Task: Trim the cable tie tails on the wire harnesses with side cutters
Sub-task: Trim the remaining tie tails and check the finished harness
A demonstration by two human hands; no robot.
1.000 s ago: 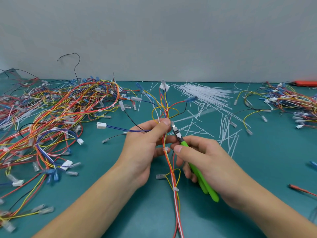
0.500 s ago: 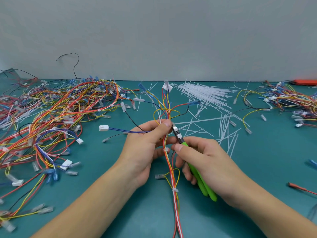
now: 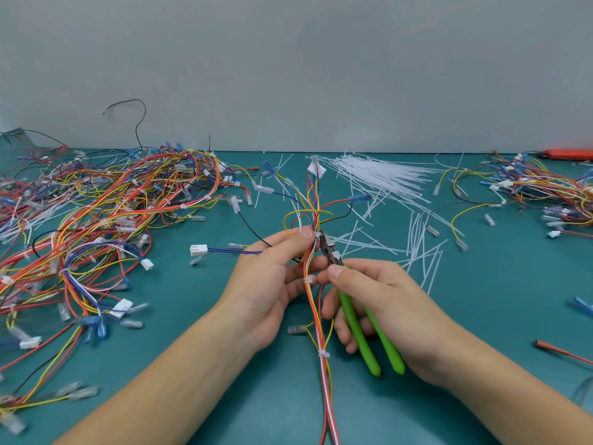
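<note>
In the head view, your left hand (image 3: 272,277) grips the harness (image 3: 313,297) at the centre of the frame, thumb and forefinger pinching the wires just under the top cable tie (image 3: 318,234), as it did half a second ago. Your right hand (image 3: 382,303) is curled round the green handles of the cutters (image 3: 353,313), thumb pressed near the pivot; the handles now stand a little apart at their lower ends, where before they lay closer together. The cutter tip sits against that top tie, much where it was, and whether the blades are parted you cannot tell. The harness runs from a white connector (image 3: 316,168) in the upper centre down through both hands to the bottom edge, with two more ties lower on it. The loose wire ends above your fingers have shifted slightly. A big pile of harnesses (image 3: 96,220) fills the left, a smaller pile (image 3: 539,191) the upper right, and white tie tails (image 3: 385,181) lie scattered on the green table (image 3: 497,284) right of centre.
</note>
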